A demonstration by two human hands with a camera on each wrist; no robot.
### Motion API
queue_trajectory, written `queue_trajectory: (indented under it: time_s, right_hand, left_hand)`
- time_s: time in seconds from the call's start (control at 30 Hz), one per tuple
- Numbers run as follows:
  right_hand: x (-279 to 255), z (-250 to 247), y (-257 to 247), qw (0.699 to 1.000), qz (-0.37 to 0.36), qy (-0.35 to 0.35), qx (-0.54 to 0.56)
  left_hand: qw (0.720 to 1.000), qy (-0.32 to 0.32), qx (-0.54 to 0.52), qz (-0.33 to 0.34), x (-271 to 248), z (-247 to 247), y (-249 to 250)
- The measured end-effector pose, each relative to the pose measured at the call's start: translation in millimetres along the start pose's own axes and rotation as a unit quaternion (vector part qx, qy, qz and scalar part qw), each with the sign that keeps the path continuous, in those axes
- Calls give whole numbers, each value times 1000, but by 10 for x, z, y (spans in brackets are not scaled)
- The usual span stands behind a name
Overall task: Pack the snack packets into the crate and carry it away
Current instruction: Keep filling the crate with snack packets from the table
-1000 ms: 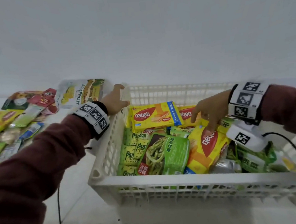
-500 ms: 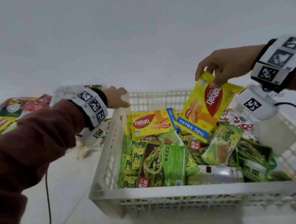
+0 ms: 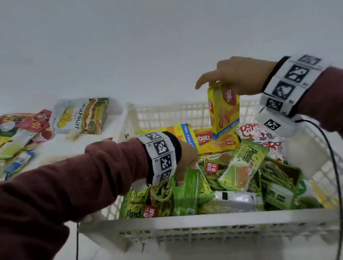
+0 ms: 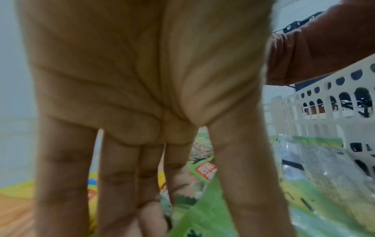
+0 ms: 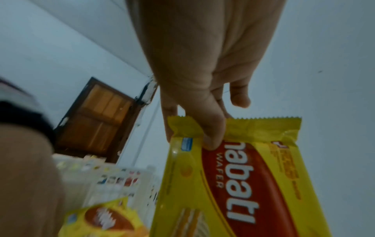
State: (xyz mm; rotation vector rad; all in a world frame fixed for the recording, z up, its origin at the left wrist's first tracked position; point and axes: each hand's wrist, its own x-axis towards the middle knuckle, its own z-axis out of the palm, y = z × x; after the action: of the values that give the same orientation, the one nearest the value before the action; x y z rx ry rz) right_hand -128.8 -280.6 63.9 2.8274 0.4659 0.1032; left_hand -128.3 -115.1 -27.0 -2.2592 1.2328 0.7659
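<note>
A white slotted crate stands on the white table, filled with several snack packets. My right hand pinches the top edge of a yellow Nabati wafer packet and holds it upright above the crate's back. My left hand reaches into the crate's left side, where its fingers pinch the top of a green bean snack packet. Two more Nabati packets lie flat at the back, and a green Pandan packet lies in the middle.
More packets lie loose on the table left of the crate, among them a Jackfruit bag and red and green ones. A black cable hangs from my right wrist over the crate's right side. A plain wall rises behind.
My left hand left the crate's back left rim and came down onto the green packet. My right hand lifted the Nabati packet out of the pile and turned it upright.
</note>
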Motion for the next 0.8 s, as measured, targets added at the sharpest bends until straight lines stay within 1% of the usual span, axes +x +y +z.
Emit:
queue_trajectory:
  time_s: [0.1,0.17,0.23,0.33,0.43,0.5,0.57,0.63,0.7,0.8]
  right_hand:
    - [84,115,-193,989,-54,-71,-119]
    - [131,211,-328,980,-75,-92,-159]
    - [200,343,-396,983,-86,-92,-135]
    - [282,541,-387,992,-98,-73,-24]
    - [266,578,-306,993,-49,-83,68]
    - [229,607,-257,991,4,-104,85]
    - [190,688,-255,979,47,-176,89]
    - [177,832,-304,961,61,-245,109]
    - [189,927,-346,957,71,-259,114]
    - [218,903,-325,964,79,-248,57]
  left_hand:
    - [1000,1,-1,-9,-5,-23,-22]
    - [1000,9,-14,-13,-44,-43,-95]
    - [999,34,-24,-29,-104,-66,-165]
    - [997,55,-42,-31,-135,-69,-257]
    - [997,58,-42,-33,-173,-61,-299]
    - [995,68,-52,-42,-221,-51,-311]
    - [994,71,-68,-48,-249,-49,-334]
    - [993,64,-81,-50,-265,-50,-352]
    - [993,61,-91,-46,-267,-46,-367]
    - [990,72,-105,-54,-269,-36,-383]
